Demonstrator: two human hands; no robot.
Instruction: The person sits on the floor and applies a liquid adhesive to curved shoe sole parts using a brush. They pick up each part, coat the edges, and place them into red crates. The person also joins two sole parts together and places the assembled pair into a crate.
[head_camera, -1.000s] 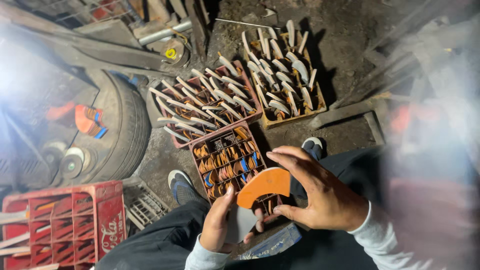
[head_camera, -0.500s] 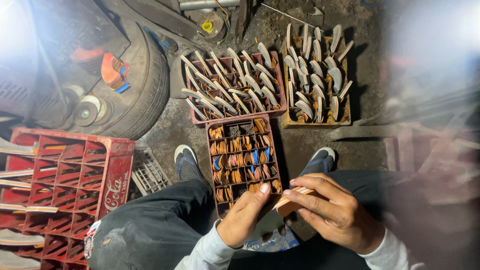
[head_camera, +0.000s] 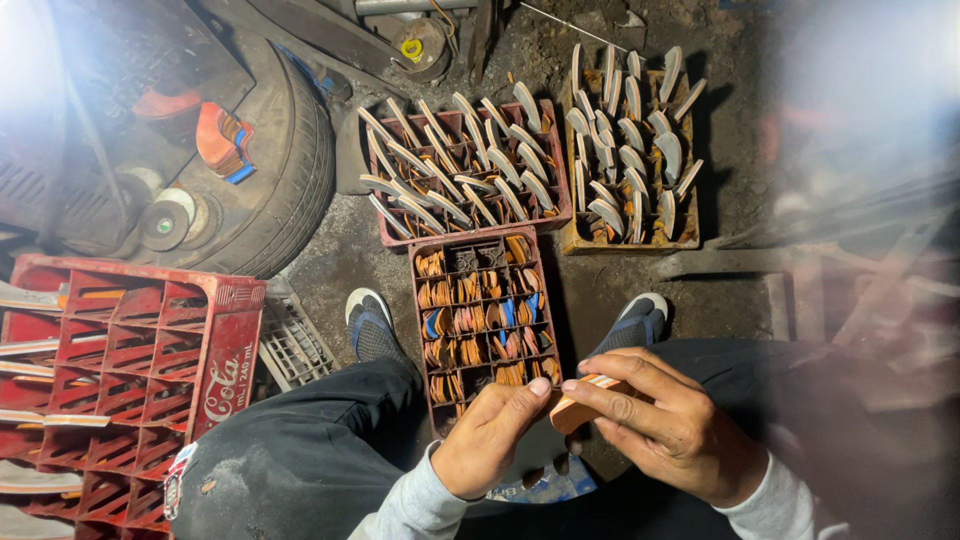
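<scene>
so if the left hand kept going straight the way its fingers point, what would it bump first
Most likely the orange curved piece that the right hand holds: the left hand points up and to the right, its thumb tip already at that piece. Behind it lies the crate of orange pieces, though depth is hard to judge.

Dirt floor (head_camera: 340, 260) carries three filled crates (head_camera: 485, 315), a tyre (head_camera: 280, 160) and a red crate (head_camera: 120, 380).

Grey long sleeves (head_camera: 400, 505), dusty dark trousers (head_camera: 300, 450), grey-white sneakers (head_camera: 372, 325).
</scene>
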